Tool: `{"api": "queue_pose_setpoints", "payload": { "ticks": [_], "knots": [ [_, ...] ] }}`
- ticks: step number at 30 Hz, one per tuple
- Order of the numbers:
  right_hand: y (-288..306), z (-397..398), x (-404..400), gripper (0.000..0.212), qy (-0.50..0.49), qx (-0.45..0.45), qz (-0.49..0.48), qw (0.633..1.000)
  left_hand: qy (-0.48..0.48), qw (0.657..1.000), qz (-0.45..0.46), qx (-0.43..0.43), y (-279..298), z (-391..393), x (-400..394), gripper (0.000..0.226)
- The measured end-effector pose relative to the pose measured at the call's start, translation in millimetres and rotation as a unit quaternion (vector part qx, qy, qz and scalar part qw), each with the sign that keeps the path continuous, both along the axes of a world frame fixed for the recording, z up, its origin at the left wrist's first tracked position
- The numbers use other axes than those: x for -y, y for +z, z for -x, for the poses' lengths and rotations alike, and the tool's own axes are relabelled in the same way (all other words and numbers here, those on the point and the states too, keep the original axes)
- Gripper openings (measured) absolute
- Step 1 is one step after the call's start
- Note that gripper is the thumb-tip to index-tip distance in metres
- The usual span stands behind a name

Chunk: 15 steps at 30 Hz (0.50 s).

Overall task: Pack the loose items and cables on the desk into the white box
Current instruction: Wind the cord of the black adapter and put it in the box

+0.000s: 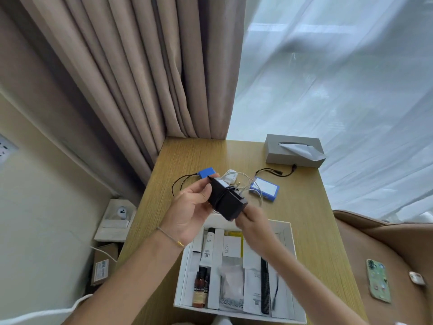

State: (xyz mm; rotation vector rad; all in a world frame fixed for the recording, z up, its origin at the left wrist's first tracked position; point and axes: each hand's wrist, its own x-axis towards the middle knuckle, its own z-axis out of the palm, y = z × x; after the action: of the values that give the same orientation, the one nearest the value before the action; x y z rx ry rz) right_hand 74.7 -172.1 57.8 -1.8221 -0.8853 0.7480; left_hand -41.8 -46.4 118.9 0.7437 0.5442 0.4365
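I am seeing a black rectangular power adapter [226,200], cable wound around it, being held tilted above the open white cardboard box [288,233]. Two blue rectangular battery packs [207,172] [264,189] and a white tangled cable [239,181] are lying on the wooden desk [187,156] beyond.

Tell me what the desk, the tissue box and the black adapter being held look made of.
Desk: wood or wood-look laminate, matte, straight grain lines. Tissue box: probably grey card or plastic, flat matte faces. Black adapter: likely hard plastic, smooth, dull sheen.
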Motion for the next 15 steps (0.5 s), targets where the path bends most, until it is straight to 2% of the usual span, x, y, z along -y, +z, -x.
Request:
{"api": "queue_pose_setpoints", "payload": {
  "ticks": [3,5,7,9,10,13,15],
  "knots": [
    [-2,34,-6,0.036,-0.003,-0.007,0.047,0.999,0.041,0.997,0.067,-0.007,-6,-8,6,0.023],
    [7,56,-5,0.035,0.089,0.014,0.096,0.991,0.094,0.994,0.058,-0.024,-10,-13,8,0.024],
    [22,68,1,0.036,0.196,0.034,0.137,0.97,0.125,0.983,-0.099,-0.092,-12,-15,11,0.027],
    [41,59,9,0.038,0.228,0.064,0.126,0.963,0.11,0.945,-0.269,-0.146,-13,-12,13,0.033],
    [52,48,12,0.038,0.221,0.082,0.112,0.965,0.086,0.933,-0.312,-0.154,-12,-8,12,0.035],
    [74,-2,24,0.029,0.162,0.159,0.063,0.972,-0.004,0.921,-0.362,-0.144,-11,7,4,0.035],
    [78,-31,31,0.024,0.123,0.165,0.015,0.978,-0.068,0.927,-0.354,-0.106,-8,16,0,0.031]
  ]
}}
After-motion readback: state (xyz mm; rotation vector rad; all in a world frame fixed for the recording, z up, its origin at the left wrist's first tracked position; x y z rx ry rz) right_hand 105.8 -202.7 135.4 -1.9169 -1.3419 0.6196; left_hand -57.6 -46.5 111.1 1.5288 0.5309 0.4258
